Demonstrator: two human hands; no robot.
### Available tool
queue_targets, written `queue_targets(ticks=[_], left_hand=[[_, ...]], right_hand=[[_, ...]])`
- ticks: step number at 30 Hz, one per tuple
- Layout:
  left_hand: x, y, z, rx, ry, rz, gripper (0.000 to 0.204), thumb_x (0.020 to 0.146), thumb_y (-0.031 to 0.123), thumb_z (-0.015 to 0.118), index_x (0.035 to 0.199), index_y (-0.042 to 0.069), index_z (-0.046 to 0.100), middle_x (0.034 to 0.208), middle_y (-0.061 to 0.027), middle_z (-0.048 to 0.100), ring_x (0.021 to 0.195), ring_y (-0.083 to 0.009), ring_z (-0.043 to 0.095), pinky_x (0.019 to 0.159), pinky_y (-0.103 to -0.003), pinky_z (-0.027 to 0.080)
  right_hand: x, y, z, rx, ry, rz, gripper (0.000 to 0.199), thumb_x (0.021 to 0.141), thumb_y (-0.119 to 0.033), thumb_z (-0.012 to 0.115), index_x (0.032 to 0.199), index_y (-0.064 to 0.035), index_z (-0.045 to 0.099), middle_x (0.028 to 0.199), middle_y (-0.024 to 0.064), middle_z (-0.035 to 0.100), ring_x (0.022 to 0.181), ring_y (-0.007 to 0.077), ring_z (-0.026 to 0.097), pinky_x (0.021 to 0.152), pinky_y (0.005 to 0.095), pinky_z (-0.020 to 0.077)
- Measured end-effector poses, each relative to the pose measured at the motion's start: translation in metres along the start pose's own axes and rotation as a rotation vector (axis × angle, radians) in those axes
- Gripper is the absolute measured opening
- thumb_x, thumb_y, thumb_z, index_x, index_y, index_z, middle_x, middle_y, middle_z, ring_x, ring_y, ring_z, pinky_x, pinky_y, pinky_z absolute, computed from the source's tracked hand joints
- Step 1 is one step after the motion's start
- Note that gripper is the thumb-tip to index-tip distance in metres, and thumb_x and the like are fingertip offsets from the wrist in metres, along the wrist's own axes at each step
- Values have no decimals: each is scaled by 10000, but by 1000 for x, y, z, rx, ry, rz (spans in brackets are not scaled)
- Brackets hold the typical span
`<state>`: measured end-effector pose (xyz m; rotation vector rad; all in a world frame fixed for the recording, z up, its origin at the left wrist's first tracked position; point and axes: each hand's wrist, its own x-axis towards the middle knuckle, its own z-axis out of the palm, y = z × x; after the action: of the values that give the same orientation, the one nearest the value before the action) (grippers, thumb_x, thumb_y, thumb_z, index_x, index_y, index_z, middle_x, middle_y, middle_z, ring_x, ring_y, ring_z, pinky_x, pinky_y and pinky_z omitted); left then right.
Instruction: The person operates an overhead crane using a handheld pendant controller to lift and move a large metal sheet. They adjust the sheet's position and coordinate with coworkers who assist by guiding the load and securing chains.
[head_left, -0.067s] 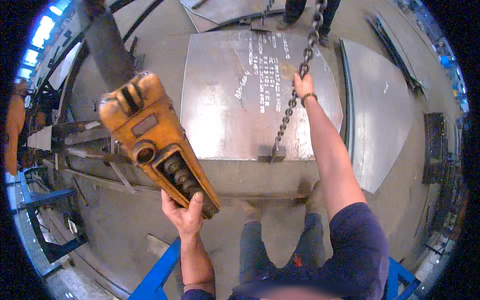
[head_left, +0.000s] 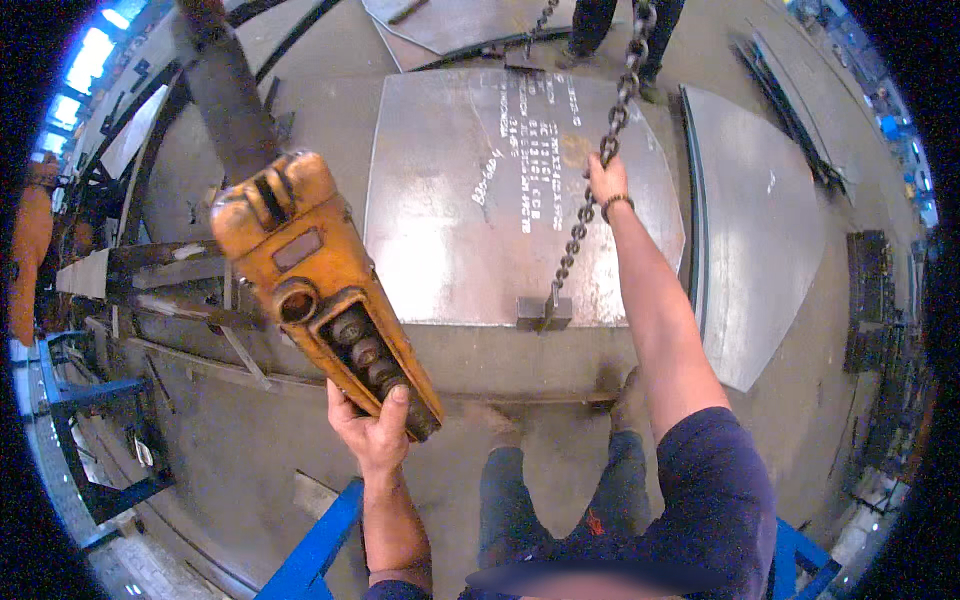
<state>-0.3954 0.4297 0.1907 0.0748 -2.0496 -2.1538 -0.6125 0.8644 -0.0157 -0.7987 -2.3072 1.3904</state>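
Left thumb down on the buttons [head_left: 366, 352] at the low end of the panel, and the left hand [head_left: 374, 432] has the orange crane control pendant [head_left: 340, 262] wrapped, the other fingers mostly hidden behind the housing; whether the thumb is pressing a button, nobody can tell from here. Over on the other side, the right hand [head_left: 608, 180] has its fingers curled round the lifting chain [head_left: 574, 240], arm stretched well forward, a dark bead bracelet [head_left: 617, 204] at the wrist.

And here's the line that matters: below the right fingers the chain slants toward the wearer and slightly left, down to a dark block-like clamp [head_left: 543, 314] at the steel plate's [head_left: 430, 240] near edge. The right hand is clearly the nearer one to the chain. The pendant's long axis tilts the other way, upper left to lower right, the left hand at its lower end.

Containers? Only the pendant's own open recess, with round dark buttons in a row inside. Farther out, a second chain [head_left: 543, 18] reaches the plate's far edge, a co-worker's legs [head_left: 592, 28] stand just beyond, and another plate [head_left: 755, 240] lies to the right.
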Motion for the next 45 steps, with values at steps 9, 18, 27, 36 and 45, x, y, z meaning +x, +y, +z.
queue_targets(ticks=[9, 18, 27, 36, 45], left_hand=[[-24, 86, -35, 81, -15, -116, 434, 829, 82, 718, 1202, -20, 521, 1052, -69, 635, 920, -153, 610, 855, -312, 500], [-38, 136, -57, 114, 37, -165, 337, 837, 75, 713, 1123, -3, 553, 1004, -55, 636, 875, -128, 606, 807, -285, 501], [-33, 157, -67, 105, -103, -293, 268, 866, 116, 705, 1085, 5, 597, 945, -27, 649, 814, -99, 589, 740, -265, 489], [-38, 157, -40, -57, -155, -419, 300, 892, 145, 663, 1140, -2, 582, 1002, -47, 638, 868, -127, 592, 790, -290, 491], [-47, 132, 54, 44, 41, -301, 408, 894, 251, 655, 1209, 18, 540, 1049, -57, 631, 906, -172, 611, 831, -320, 500]], right_hand=[[-174, 99, -123, -813, -539, 31, 593, 857, -364, 613, 1321, -12, 503, 1256, 253, 576, 1195, 397, 533, 1029, 453, 425], [-428, 119, -389, -1021, -754, 636, 371, 844, -294, 614, 1139, -75, 670, 1015, 147, 703, 897, 297, 680, 797, 436, 553], [-523, 131, -395, -410, -382, 957, 310, 882, -207, 570, 1152, -70, 634, 846, 52, 679, 724, 182, 646, 580, 354, 528], [-458, 97, -318, -673, -317, 634, 610, 800, -298, 700, 1328, -60, 508, 1194, 190, 636, 1089, 320, 618, 943, 392, 489], [-256, 113, -205, -635, -586, 491, 902, 710, -433, 778, 1421, -48, 381, 1218, 235, 617, 1109, 389, 607, 995, 434, 468]])
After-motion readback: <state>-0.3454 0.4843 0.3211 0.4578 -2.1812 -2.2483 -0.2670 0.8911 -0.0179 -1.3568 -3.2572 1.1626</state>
